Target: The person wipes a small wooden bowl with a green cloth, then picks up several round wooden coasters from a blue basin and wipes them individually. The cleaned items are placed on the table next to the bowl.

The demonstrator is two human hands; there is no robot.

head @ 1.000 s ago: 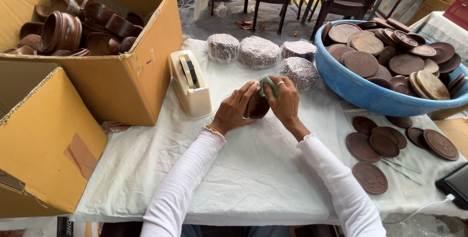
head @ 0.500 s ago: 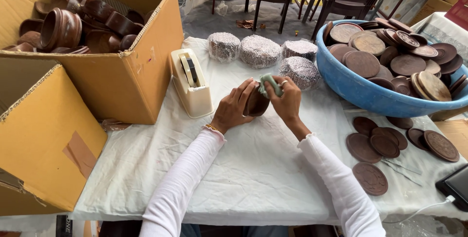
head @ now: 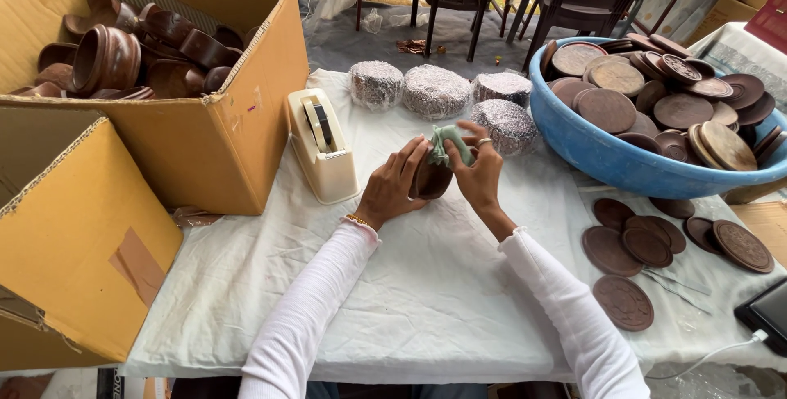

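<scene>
Head view: I see right-hand fingers (head: 467,146) pinching a green cloth (head: 447,143) onto the brown wooden bowl (head: 429,179), which my left hand (head: 392,190) cups from its left, above the white table cover (head: 426,284).

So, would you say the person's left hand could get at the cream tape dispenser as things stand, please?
Probably yes, once freed. The left hand holds the brown wooden bowl, and the tape dispenser stands just to its left on the white cloth, with nothing between them.
</scene>
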